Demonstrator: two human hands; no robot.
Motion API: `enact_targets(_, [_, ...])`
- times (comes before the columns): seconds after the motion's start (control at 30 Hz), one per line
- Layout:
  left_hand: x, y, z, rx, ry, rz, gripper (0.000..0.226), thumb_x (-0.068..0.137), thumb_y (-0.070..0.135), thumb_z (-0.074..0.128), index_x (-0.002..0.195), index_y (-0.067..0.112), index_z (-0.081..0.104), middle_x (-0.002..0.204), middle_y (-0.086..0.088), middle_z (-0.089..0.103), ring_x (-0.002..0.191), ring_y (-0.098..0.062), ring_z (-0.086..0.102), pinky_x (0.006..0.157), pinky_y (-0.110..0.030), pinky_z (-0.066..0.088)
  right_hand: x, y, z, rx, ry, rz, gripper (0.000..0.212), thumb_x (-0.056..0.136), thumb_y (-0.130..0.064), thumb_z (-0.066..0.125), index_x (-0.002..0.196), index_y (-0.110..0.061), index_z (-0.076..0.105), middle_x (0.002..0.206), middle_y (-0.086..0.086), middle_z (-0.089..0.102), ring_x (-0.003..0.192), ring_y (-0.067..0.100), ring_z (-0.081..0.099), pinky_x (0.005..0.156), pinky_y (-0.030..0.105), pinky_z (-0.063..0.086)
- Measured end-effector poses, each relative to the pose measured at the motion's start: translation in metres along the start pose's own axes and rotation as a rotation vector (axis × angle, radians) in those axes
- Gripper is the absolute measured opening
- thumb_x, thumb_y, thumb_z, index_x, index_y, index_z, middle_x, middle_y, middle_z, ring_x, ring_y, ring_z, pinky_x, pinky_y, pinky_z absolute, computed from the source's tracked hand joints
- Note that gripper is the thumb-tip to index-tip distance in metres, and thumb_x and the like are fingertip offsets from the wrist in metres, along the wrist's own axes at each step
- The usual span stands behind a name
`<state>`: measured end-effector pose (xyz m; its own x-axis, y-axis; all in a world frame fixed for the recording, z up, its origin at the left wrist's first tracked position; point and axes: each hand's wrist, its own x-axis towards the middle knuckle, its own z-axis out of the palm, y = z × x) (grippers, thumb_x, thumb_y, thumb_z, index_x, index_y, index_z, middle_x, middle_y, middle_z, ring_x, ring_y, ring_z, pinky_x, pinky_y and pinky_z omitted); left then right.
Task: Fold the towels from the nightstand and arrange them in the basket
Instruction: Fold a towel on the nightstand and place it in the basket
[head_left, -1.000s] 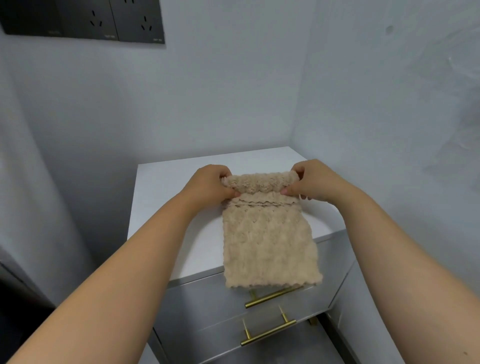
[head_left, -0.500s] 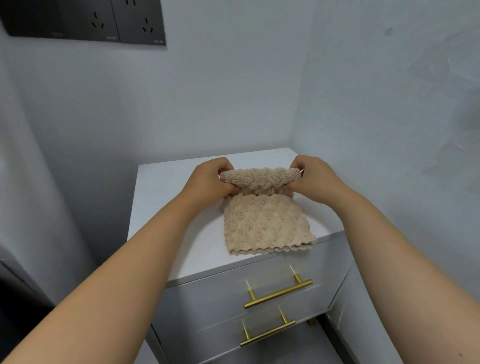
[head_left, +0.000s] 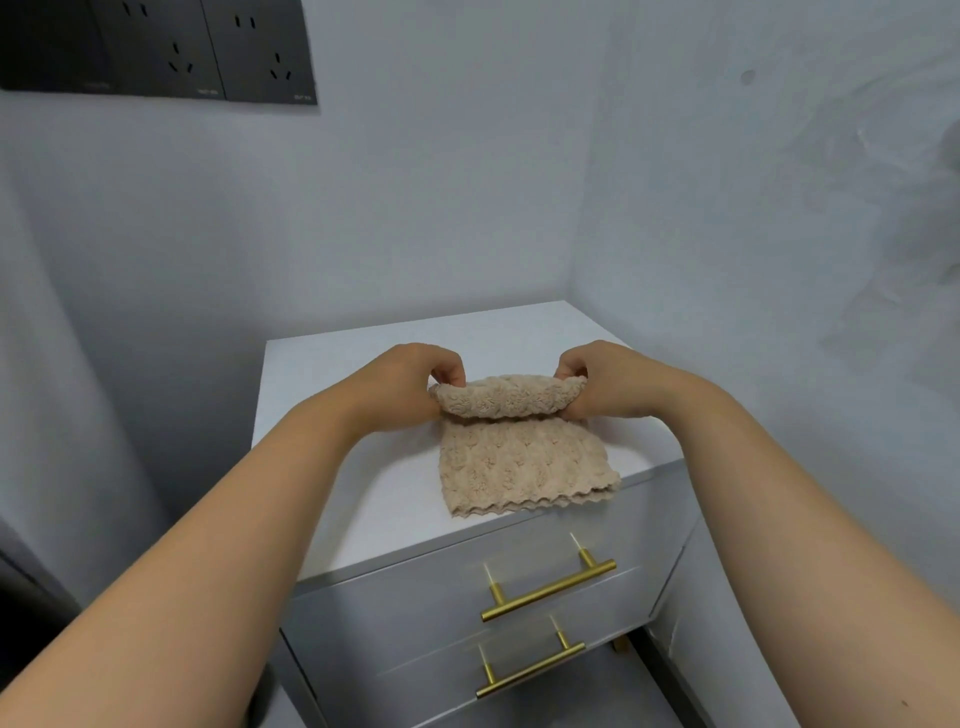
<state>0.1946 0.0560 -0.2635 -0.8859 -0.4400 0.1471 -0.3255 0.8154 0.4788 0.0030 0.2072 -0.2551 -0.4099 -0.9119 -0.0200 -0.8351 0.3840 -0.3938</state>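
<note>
One beige towel (head_left: 524, 457), on the white nightstand (head_left: 363, 467) top, partly folded: its far end is lifted, left hand (head_left: 410, 387) pinching the left corner and right hand (head_left: 602, 382) pinching the right, the rest lying flat below the hands toward the front edge. Two drawers under the hands, each with one brass handle (head_left: 548, 590); both look closed, hard to confirm. Two dark wall sockets (head_left: 208, 49) above the left hand.

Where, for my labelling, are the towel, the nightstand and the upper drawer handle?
towel (head_left: 524, 462), head view, flat lower layer
nightstand (head_left: 493, 338), head view, bare top
upper drawer handle (head_left: 549, 591), head view, middle of bar
</note>
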Motion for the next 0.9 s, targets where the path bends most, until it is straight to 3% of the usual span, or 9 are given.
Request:
enact_targets(0.1, [-0.003,0.001,-0.005,-0.025,-0.035,-0.047,0.043,0.077,-0.007,0.044,0.083,0.028,0.067,0.102,0.012,0.063,0.101,-0.007,0.053,0.092,-0.025,0.042,-0.002,-0.001,-0.001,-0.012,-0.03,0.02,0.021,0.075,-0.019,0.071,0.092,-0.011,0.062,0.092,0.002,0.062,0.08,0.017,0.053,0.067,0.03,0.041])
enact_targets(0.17, [-0.006,0.004,-0.007,-0.073,-0.062,-0.079,0.044,0.079,-0.005,0.041,0.081,0.027,0.071,0.102,0.009,0.065,0.099,-0.005,0.056,0.089,-0.024,0.042,-0.005,-0.002,-0.004,-0.035,-0.096,0.039,0.024,0.076,-0.028,0.072,0.094,-0.015,0.062,0.093,-0.003,0.06,0.084,0.016,0.054,0.072,0.03,0.043])
enact_targets(0.27, [-0.006,0.007,-0.007,-0.078,-0.082,-0.101,0.024,0.088,0.014,0.051,0.08,0.02,0.073,0.095,0.003,0.07,0.087,-0.008,0.06,0.081,-0.024,0.045,-0.011,-0.006,-0.014,-0.054,-0.205,0.066,0.035,0.077,-0.05,0.07,0.094,-0.021,0.061,0.1,-0.011,0.056,0.098,0.012,0.052,0.087,0.031,0.042])
enact_targets(0.4, [-0.001,0.01,-0.001,0.01,-0.058,-0.096,0.034,0.087,0.039,0.063,0.072,0.009,0.07,0.088,-0.007,0.071,0.087,-0.024,0.062,0.081,-0.036,0.049,-0.013,-0.014,-0.018,0.04,-0.06,-0.003,0.035,0.086,-0.054,0.057,0.091,-0.019,0.06,0.11,-0.007,0.058,0.112,0.012,0.05,0.096,0.034,0.039])
enact_targets(0.57, [0.002,0.016,0.008,0.108,-0.024,-0.078,0.032,0.081,0.041,0.072,0.074,0.01,0.069,0.09,-0.005,0.07,0.088,-0.02,0.062,0.075,-0.032,0.048,-0.012,-0.019,0.002,-0.037,-0.239,0.011,0.036,0.095,-0.044,0.051,0.088,-0.009,0.045,0.084,0.005,0.049,0.071,0.017,0.047,0.058,0.02,0.031])
enact_targets(0.63, [0.004,0.017,0.009,0.14,0.009,-0.053,0.032,0.079,0.041,0.073,0.073,0.009,0.068,0.089,-0.005,0.068,0.087,-0.02,0.06,0.075,-0.032,0.047,-0.011,-0.017,0.001,-0.045,-0.234,0.002,0.033,0.093,-0.043,0.053,0.087,-0.011,0.046,0.085,0.004,0.048,0.07,0.016,0.043,0.06,0.022,0.03])
enact_targets(0.7, [0.003,0.017,0.009,0.135,0.031,-0.027,0.029,0.077,0.039,0.075,0.071,0.014,0.063,0.09,0.0,0.062,0.087,-0.015,0.056,0.075,-0.03,0.045,-0.008,-0.012,-0.004,-0.022,-0.177,0.005,0.031,0.089,-0.043,0.061,0.088,-0.013,0.051,0.091,-0.008,0.052,0.077,0.01,0.047,0.075,0.026,0.036])
enact_targets(0.8, [0.002,0.013,0.009,0.055,-0.007,-0.065,0.03,0.078,0.04,0.074,0.089,0.019,0.057,0.094,0.008,0.054,0.085,-0.007,0.051,0.072,-0.024,0.04,-0.006,-0.006,-0.008,0.057,-0.149,0.011,0.025,0.084,-0.033,0.07,0.101,-0.024,0.054,0.107,-0.005,0.055,0.101,0.015,0.053,0.094,0.035,0.043])
enact_targets(0.9, [0.001,0.012,0.007,-0.003,-0.117,-0.135,0.051,0.08,0.045,0.071,0.121,0.023,0.052,0.112,0.006,0.054,0.097,-0.01,0.052,0.079,-0.022,0.039,-0.007,-0.004,-0.006,0.119,-0.171,0.027,0.038,0.082,-0.026,0.073,0.114,-0.025,0.051,0.113,-0.004,0.052,0.104,0.017,0.053,0.096,0.034,0.044])
